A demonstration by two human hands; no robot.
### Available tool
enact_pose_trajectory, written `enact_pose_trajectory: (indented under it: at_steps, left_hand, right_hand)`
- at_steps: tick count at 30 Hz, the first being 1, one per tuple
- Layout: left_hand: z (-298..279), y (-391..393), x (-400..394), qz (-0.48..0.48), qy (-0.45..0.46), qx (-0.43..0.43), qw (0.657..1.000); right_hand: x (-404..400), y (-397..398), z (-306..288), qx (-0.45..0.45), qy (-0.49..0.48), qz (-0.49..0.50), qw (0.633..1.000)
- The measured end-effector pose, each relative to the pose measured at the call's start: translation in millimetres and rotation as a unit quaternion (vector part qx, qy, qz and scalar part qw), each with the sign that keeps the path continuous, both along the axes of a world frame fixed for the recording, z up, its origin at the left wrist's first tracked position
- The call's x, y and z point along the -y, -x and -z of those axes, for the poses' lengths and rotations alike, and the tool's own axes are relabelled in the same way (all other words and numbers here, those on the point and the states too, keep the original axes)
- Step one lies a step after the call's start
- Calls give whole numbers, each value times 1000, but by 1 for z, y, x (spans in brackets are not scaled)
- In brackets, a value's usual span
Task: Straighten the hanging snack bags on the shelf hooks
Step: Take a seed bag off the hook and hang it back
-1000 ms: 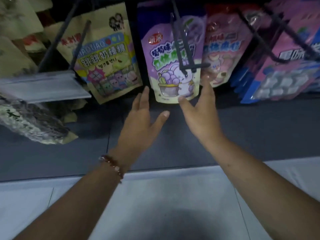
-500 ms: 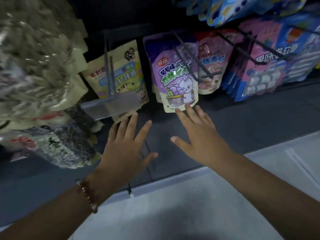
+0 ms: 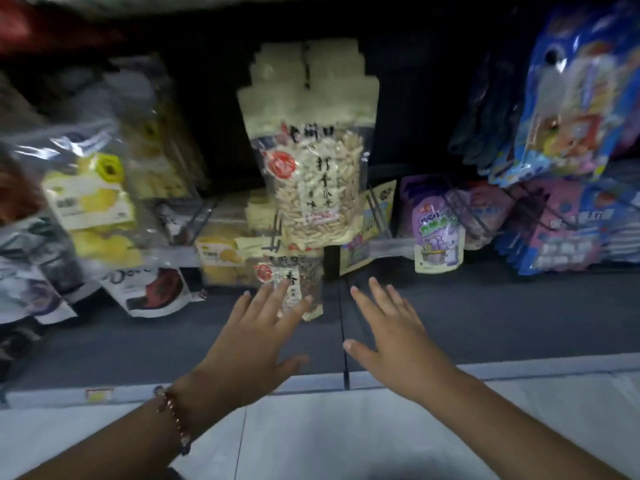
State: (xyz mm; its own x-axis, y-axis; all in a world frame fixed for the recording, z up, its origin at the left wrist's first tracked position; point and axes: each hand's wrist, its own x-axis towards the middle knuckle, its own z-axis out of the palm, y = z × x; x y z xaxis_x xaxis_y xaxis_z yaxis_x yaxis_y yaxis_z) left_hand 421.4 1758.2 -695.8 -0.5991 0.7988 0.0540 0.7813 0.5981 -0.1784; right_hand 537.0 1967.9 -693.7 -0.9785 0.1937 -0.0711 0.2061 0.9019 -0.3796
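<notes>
Store shelf (image 3: 485,306) with hooked snack bags. The view has swung left: the purple bag (image 3: 438,237), fronted a second ago, now hangs well right. Both hands, fingers spread and empty, have shifted to the seed bag (image 3: 298,285); left hand (image 3: 256,344) touches it, right hand (image 3: 391,337) alongside—probably next to straighten.

A dim, dark shelf back (image 3: 415,98) rises above a pale tiled floor (image 3: 311,438).
</notes>
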Motion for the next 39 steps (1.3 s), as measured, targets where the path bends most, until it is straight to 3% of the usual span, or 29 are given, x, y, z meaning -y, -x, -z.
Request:
enact_pose_trajectory:
  at_steps: [7,14,23,30,33,36,39]
  left_hand:
    - [-86,-31,49,-36,-114,-43,992]
    - [-140,-14,6,-42,-153,-75,984]
    - [-144,62,-88,-114,-209,-110,965]
    - [-144,141,-140,-158,-216,-78,960]
    - [-144,163,-149,-153,-223,-58,961]
    - [-136,167,-145,-128,-266,-21,955]
    - [-121,159,-131,-115,-363,52,923]
  right_hand:
    - [40,-25,-88,-54,-19,4,998]
    - [30,-9,-134,-153,34,46,987]
    - [-17,82,-154,-193,0,71,979]
    - [-50,177,-154,-213,-65,124,967]
    - [-66,197,-151,-202,-25,116,972]
    - [-70,193,-140,-281,15,100,954]
    - [-72,187,-127,-336,173,136,916]
